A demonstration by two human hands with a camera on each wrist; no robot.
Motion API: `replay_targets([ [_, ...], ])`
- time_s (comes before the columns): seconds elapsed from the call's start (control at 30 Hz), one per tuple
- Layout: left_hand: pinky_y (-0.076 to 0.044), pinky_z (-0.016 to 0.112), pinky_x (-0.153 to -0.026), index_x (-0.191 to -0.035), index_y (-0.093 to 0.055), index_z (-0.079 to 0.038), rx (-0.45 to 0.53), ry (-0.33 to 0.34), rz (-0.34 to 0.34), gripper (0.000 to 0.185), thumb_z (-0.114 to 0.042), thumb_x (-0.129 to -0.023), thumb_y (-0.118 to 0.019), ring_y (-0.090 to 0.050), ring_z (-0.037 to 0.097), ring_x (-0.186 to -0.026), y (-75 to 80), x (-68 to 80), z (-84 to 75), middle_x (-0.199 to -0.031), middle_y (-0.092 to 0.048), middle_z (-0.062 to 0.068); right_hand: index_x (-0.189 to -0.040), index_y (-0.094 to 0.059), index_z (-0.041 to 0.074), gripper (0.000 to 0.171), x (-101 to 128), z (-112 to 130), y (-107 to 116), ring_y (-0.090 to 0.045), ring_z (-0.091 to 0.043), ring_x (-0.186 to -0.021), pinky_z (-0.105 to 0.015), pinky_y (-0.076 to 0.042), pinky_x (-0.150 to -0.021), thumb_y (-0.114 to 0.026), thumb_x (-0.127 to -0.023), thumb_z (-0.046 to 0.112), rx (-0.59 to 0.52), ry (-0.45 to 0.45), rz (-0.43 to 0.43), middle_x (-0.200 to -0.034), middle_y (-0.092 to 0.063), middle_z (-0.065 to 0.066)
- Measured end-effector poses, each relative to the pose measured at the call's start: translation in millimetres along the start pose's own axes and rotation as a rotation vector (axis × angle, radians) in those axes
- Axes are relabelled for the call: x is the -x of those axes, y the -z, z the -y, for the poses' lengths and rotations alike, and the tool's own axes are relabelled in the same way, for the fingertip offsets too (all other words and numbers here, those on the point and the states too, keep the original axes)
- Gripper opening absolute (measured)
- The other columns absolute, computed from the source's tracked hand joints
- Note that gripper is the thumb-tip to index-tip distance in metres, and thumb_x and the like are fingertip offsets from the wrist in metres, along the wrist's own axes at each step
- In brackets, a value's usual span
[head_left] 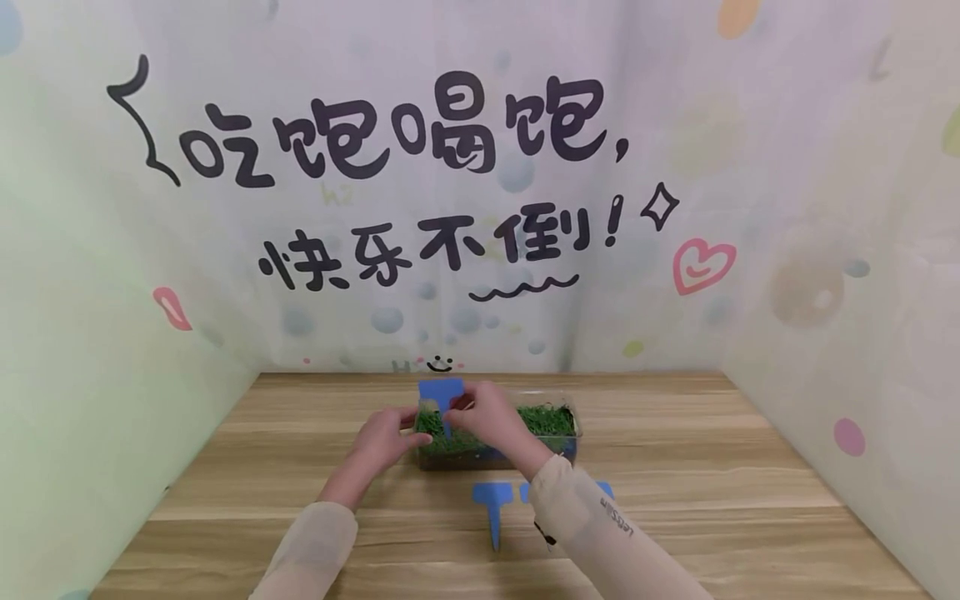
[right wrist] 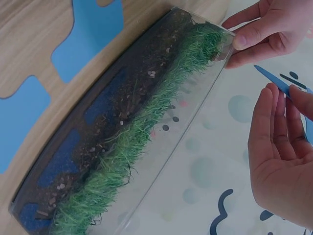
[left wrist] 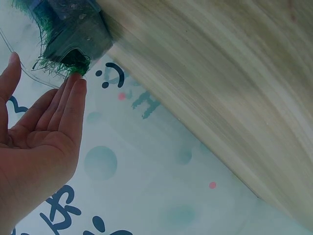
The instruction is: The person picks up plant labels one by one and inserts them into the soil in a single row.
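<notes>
Both my forearms reach forward in pale sleeves and angle inward, so my hands meet close together ahead of me. My left hand (head_left: 384,440) is open, palm turned toward the right, fingers (left wrist: 73,98) straight and pressed side by side with the thumb raised apart from them. My right hand (head_left: 489,417) sits just beside it and a little higher, wrist bent down, its fingers (right wrist: 274,117) almost straight and close together, pinching lightly at the tips, though the thumb's hold is mostly hidden from me.
</notes>
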State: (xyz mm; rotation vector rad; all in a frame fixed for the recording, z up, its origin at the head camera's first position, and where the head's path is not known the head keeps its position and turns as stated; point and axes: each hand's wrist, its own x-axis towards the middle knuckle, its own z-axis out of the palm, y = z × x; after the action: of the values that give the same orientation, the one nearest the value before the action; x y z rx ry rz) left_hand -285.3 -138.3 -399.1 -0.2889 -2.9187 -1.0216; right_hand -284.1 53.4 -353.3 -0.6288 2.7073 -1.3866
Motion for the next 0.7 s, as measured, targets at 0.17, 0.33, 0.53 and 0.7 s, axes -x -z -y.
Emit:
replay_targets([
  [0.17,-0.049,0.052,-0.104,-0.133,-0.063,-0.004,-0.006,-0.014,-0.011,0.048,-0.021,-0.089,-0.076,-0.065,0.035,-0.12,0.4,-0.2,-0.1,-0.125,-0.07,0.018,-0.095,-0.07,0.006,0.009,-7,-3,-2,-0.066,-0.013,-0.072,-0.026,-0.055,-0.063,-0.071,-0.091,0.014,-0.013,-0.003,-0.023,-0.092,-0.072,-0.009],
  [0.33,-0.049,0.052,-0.105,-0.136,-0.061,-0.003,-0.005,0.008,0.0,0.051,-0.022,-0.09,-0.075,-0.063,0.035,-0.122,1.1,0.5,-1.2,-0.128,-0.068,0.019,-0.096,-0.071,0.007,0.011,-15,-5,-5,-0.066,-0.014,-0.073,-0.027,-0.055,-0.063,-0.072,-0.091,0.017,0.008,-0.015,-0.045,-0.094,-0.073,-0.009],
  [0.53,-0.049,0.053,-0.104,-0.139,-0.058,-0.003,-0.014,0.022,0.011,0.054,-0.022,-0.091,-0.074,-0.062,0.035,-0.124,1.1,0.1,-0.8,-0.129,-0.067,0.019,-0.097,-0.072,0.008,0.012,-22,-8,-9,-0.068,-0.016,-0.078,-0.028,-0.056,-0.065,-0.072,-0.091,0.018,0.027,-0.019,-0.06,-0.095,-0.074,-0.009],
  [0.7,-0.051,0.052,-0.103,-0.141,-0.056,-0.003,-0.015,0.037,0.026,0.056,-0.022,-0.092,-0.073,-0.061,0.035,-0.125,0.3,0.1,-0.5,-0.131,-0.066,0.019,-0.099,-0.072,0.008,0.012,-27,-13,-11,-0.067,-0.017,-0.081,-0.029,-0.057,-0.067,-0.072,-0.091,0.017,0.017,-0.005,-0.072,-0.094,-0.073,-0.008],
])
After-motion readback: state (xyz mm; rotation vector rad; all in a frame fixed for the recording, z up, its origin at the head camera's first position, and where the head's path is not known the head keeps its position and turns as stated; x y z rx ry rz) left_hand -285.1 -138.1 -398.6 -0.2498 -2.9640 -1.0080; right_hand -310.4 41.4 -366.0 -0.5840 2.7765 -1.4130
